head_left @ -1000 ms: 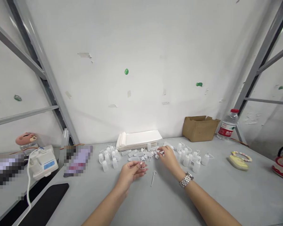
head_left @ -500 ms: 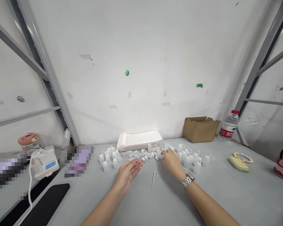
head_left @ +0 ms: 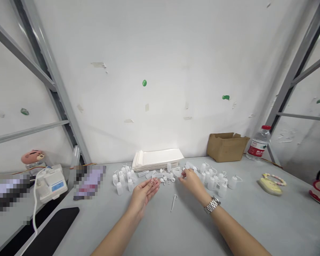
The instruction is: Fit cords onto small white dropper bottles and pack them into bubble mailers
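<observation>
My left hand point(head_left: 144, 193), palm partly up, pinches a small clear ring-shaped piece point(head_left: 153, 182) between thumb and fingers. At the right end of the loose pile, my right hand point(head_left: 190, 179) has its thumb and fingertips closed on a translucent bottle point(head_left: 177, 173). Loose translucent bottles and small white caps point(head_left: 165, 177) lie between the hands. A thin white looped piece point(head_left: 174, 202) rests alone on the grey table point(head_left: 165, 227). Capped small bottles stand upright in a left group point(head_left: 119, 188) and a right group point(head_left: 211, 182).
White stacked trays point(head_left: 160, 156) lie by the wall, with a cardboard box point(head_left: 226, 147) and a water bottle point(head_left: 258, 142) to the right. A yellow pouch point(head_left: 270, 185) is at the right. A purple pixelated object point(head_left: 90, 183) and a black pad point(head_left: 53, 231) are at the left.
My left hand has moved slightly left with the ring-shaped piece. My right hand has shifted a little left and its fingers have closed on a bottle.
</observation>
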Demonstrator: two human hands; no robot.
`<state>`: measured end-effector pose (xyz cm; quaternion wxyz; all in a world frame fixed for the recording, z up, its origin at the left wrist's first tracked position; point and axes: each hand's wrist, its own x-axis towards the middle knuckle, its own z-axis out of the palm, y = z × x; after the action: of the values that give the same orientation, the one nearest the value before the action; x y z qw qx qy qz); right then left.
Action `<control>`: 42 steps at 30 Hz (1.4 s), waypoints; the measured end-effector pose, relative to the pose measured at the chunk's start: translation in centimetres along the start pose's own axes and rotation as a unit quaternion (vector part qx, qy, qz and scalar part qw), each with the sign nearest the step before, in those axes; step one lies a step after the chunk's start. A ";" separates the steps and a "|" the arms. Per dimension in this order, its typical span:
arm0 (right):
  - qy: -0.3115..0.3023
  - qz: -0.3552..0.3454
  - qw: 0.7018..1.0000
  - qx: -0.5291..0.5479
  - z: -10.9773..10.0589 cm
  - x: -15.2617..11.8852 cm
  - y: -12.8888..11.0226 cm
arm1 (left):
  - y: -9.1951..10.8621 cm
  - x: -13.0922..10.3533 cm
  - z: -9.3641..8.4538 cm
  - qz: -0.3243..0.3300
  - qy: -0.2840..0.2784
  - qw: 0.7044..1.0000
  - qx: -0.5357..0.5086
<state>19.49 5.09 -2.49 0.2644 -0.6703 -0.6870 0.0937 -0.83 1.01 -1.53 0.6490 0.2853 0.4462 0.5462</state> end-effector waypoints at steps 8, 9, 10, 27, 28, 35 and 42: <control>-0.074 -0.006 0.954 0.290 -1.4 -0.8 -2.2 | 0.1 0.4 0.0 0.008 0.025 1.000 0.009; -0.114 -0.009 0.935 0.334 -1.3 -1.2 -2.7 | 0.1 0.4 0.1 0.010 0.027 1.000 0.009; -0.151 -0.013 0.917 0.369 -1.2 -1.6 -3.2 | 0.0 0.3 0.1 0.011 0.028 1.000 0.009; -0.220 -0.007 0.889 0.401 0.4 -2.8 -3.9 | -0.1 0.2 0.3 0.033 -0.003 0.999 0.019; -0.225 -0.003 0.882 0.414 0.5 -2.8 -4.0 | -0.1 0.1 0.3 0.039 -0.001 0.999 0.021; -0.209 0.036 0.843 0.494 1.2 -2.8 -4.6 | -0.5 0.1 0.4 0.054 0.010 0.998 -0.001; -0.171 0.022 0.850 0.498 0.8 -2.8 -4.7 | -0.4 0.4 0.1 0.049 -0.044 0.998 -0.022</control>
<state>14.93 2.12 -1.56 0.4394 -0.4372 -0.5674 0.5420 -0.53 1.26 -1.93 0.6466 0.3158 0.3906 0.5742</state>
